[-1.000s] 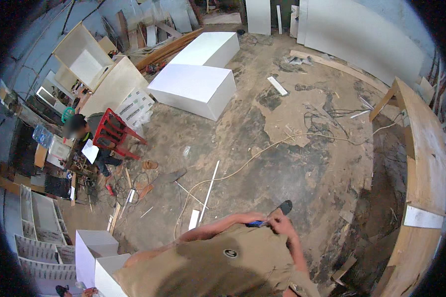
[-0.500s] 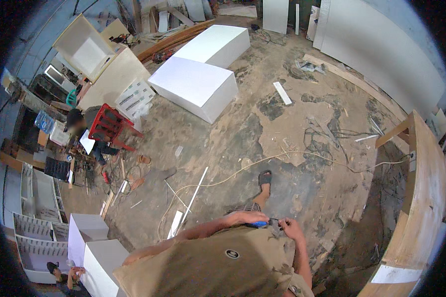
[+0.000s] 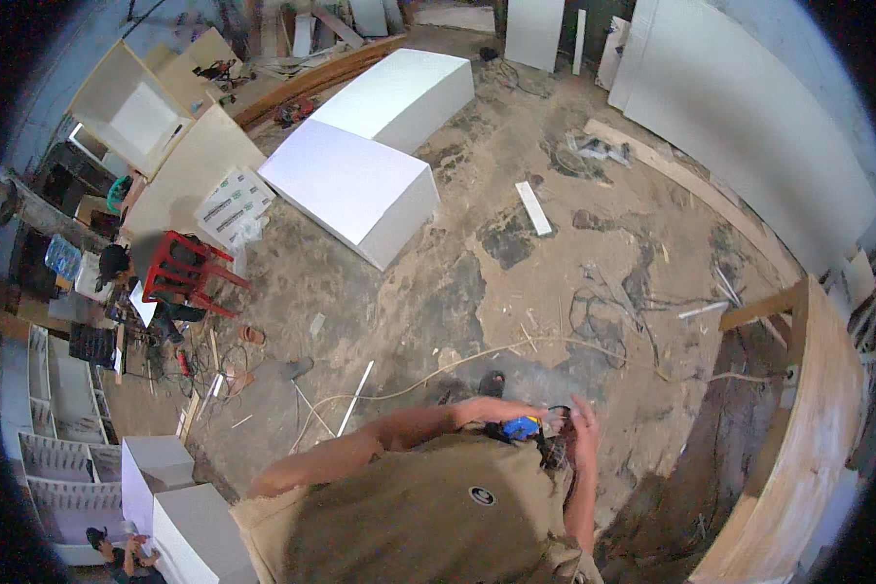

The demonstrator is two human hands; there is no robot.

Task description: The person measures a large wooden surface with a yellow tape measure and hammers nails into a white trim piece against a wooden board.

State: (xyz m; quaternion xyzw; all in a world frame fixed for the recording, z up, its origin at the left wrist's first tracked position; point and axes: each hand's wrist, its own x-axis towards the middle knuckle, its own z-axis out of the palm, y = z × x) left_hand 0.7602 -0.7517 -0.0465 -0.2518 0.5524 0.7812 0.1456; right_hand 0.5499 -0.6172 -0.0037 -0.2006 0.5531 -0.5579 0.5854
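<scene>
Just ahead of my brown shirt (image 3: 399, 516), my left hand (image 3: 501, 412) is closed around a small blue-and-yellow tool (image 3: 522, 426). The hand and the distance hide its exact kind. My right hand (image 3: 583, 428) is raised a little to the right of it, with its fingers stretched out and pointing away from me. A thin dark piece (image 3: 559, 408) shows between the two hands; whether my right fingers touch it is unclear. Part of a dark sandal (image 3: 492, 383) on my foot shows beyond my left hand.
A pale cable (image 3: 457, 360) crosses the floor ahead to a wooden frame (image 3: 818, 419) on the right. White boxy cabinets (image 3: 360, 185) lie farther off. A person sits by a red chair (image 3: 180, 273); another person (image 3: 127, 557) works at white panels (image 3: 190, 530) lower left.
My right hand has gone from a pinch beside the tool to raised, stretched fingers. My left hand still holds the tool, now showing yellow. The view has shifted, and my foot is drawn nearer.
</scene>
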